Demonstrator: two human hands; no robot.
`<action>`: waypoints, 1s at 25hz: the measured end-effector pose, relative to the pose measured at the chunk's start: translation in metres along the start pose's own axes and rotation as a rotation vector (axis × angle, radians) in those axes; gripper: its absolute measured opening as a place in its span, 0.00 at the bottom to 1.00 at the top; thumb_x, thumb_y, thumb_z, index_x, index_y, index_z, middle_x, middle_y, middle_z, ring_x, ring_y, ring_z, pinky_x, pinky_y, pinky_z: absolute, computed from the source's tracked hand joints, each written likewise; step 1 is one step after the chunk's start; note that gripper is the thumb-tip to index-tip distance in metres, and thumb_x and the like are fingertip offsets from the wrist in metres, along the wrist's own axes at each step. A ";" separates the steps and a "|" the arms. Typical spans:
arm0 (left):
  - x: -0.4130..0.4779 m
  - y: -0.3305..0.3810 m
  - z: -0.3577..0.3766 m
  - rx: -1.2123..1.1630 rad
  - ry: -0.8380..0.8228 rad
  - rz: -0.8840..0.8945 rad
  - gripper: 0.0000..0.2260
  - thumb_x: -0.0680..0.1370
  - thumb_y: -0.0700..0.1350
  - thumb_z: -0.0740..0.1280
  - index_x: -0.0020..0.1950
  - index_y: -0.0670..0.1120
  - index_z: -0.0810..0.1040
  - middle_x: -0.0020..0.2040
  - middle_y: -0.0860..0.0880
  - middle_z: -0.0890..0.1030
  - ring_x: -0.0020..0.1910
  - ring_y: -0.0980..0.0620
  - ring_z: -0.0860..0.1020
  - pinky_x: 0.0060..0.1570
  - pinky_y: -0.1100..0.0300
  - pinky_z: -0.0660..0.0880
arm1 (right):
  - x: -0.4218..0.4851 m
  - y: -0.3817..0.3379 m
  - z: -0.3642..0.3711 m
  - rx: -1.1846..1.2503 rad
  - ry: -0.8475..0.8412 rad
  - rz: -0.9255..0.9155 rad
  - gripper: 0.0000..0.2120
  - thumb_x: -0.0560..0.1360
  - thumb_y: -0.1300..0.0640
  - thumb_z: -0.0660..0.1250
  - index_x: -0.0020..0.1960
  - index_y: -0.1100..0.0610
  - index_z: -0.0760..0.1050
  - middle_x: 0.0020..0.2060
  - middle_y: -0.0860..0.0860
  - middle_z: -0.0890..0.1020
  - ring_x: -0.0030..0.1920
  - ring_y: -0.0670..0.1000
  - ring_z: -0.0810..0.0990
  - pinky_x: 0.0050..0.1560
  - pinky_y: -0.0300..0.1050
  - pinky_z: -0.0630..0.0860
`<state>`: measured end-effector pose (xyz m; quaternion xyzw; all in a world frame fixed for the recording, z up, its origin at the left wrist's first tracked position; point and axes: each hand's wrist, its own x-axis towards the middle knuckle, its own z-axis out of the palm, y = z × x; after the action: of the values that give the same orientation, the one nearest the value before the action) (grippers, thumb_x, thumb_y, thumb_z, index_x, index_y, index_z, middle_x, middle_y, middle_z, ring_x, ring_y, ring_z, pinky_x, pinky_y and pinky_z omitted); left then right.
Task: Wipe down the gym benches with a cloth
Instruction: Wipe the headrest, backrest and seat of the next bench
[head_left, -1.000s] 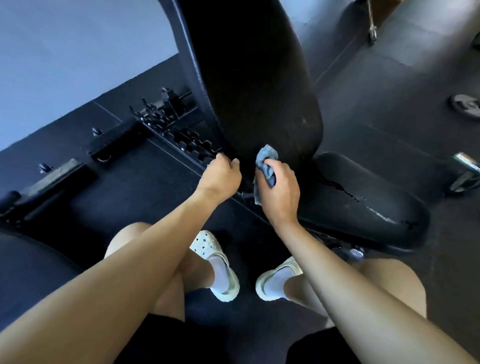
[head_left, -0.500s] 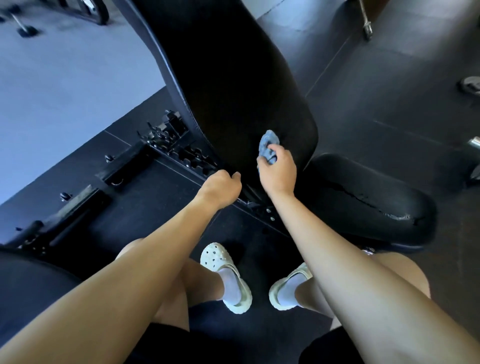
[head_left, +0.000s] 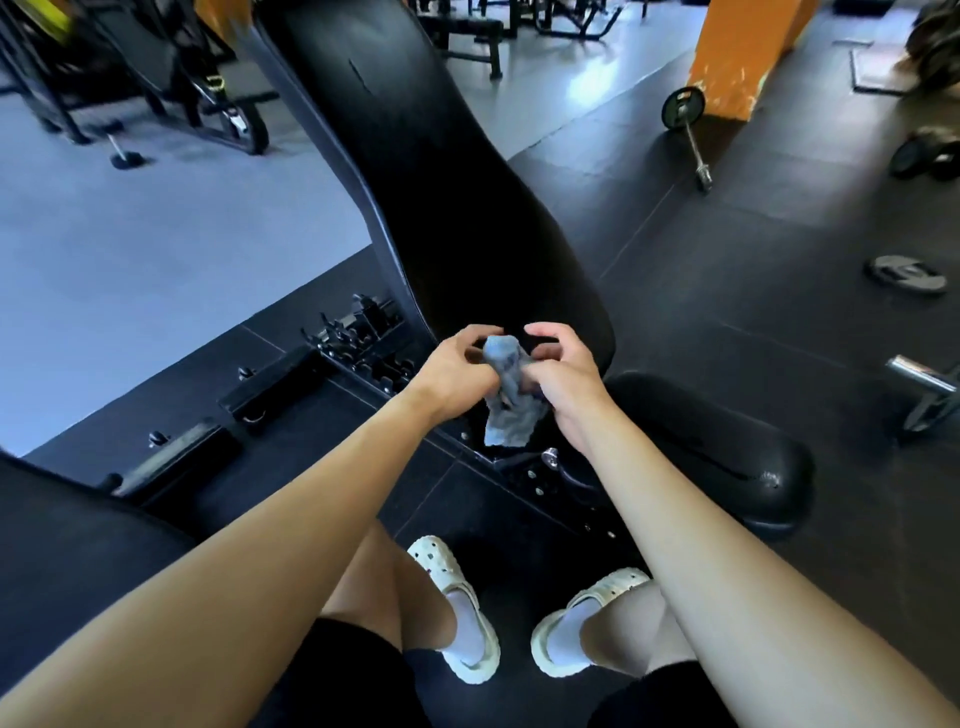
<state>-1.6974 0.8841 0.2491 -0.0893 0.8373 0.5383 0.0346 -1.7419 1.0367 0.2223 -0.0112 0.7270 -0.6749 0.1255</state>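
Observation:
A black incline bench stands in front of me, its long backrest (head_left: 441, 197) rising away and its cracked seat pad (head_left: 717, 447) lying low on the right. A small blue-grey cloth (head_left: 506, 405) hangs crumpled just in front of the backrest's lower end. My left hand (head_left: 457, 371) and my right hand (head_left: 561, 379) both pinch the cloth at its top, fingers curled round it, and its lower part dangles free above the bench hinge.
The bench's adjustment rack (head_left: 358, 338) and floor frame run to the left. Another black pad (head_left: 67, 540) fills the lower left. A barbell (head_left: 691, 124), a weight plate (head_left: 904, 275), a dumbbell (head_left: 924, 384) and an orange pillar (head_left: 743, 52) stand on the right. My white clogs (head_left: 462, 608) are below.
My right hand drew the cloth back off the backrest. My left hand left the bench frame and joined it on the cloth. The view tilted up, showing more of the gym.

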 end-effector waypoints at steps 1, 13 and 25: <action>-0.003 0.005 -0.005 0.045 -0.005 0.055 0.18 0.71 0.35 0.69 0.59 0.49 0.80 0.46 0.51 0.82 0.44 0.54 0.79 0.40 0.66 0.74 | -0.004 -0.008 -0.001 -0.050 -0.012 -0.013 0.29 0.68 0.71 0.68 0.61 0.43 0.77 0.49 0.50 0.75 0.46 0.50 0.77 0.46 0.43 0.76; -0.019 0.019 -0.024 0.502 0.169 0.105 0.14 0.70 0.47 0.75 0.37 0.47 0.69 0.45 0.49 0.78 0.37 0.49 0.75 0.39 0.52 0.76 | -0.028 -0.033 -0.026 -0.728 -0.009 -0.287 0.12 0.70 0.58 0.75 0.35 0.55 0.72 0.43 0.48 0.76 0.45 0.48 0.74 0.40 0.38 0.70; -0.021 0.007 -0.030 0.559 0.096 0.036 0.14 0.70 0.32 0.61 0.38 0.50 0.79 0.39 0.51 0.81 0.39 0.48 0.80 0.38 0.54 0.80 | -0.034 -0.009 -0.029 -0.750 -0.097 -0.308 0.22 0.71 0.73 0.56 0.41 0.48 0.78 0.43 0.47 0.81 0.40 0.52 0.79 0.38 0.49 0.77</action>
<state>-1.6770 0.8625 0.2713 -0.0868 0.9554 0.2823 0.0085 -1.7163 1.0709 0.2382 -0.1966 0.9059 -0.3724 0.0443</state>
